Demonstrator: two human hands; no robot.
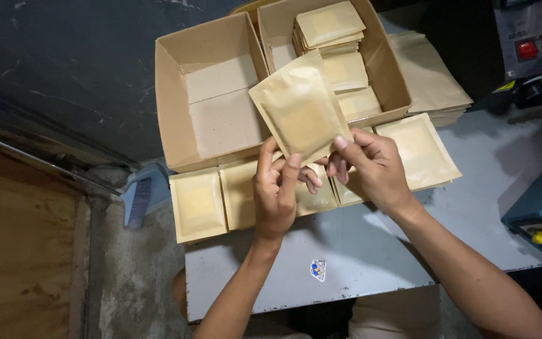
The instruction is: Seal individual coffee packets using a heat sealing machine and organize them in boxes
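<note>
Now my left hand (275, 188) and right hand (371, 166) both pinch the bottom edge of one tan pouch (299, 107), lifted above the cardboard boxes (177, 88) (left one bare); I judge boxing it needs a steady forward reach.

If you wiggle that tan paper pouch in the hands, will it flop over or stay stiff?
Probably fairly stiff: the tan paper pouch stands up flat above the left hand and right hand, pinched only along its bottom edge. It seems light, since fingertips alone carry it. It likely won't roll; the similar pouches on the table lie flat in a row.
</note>
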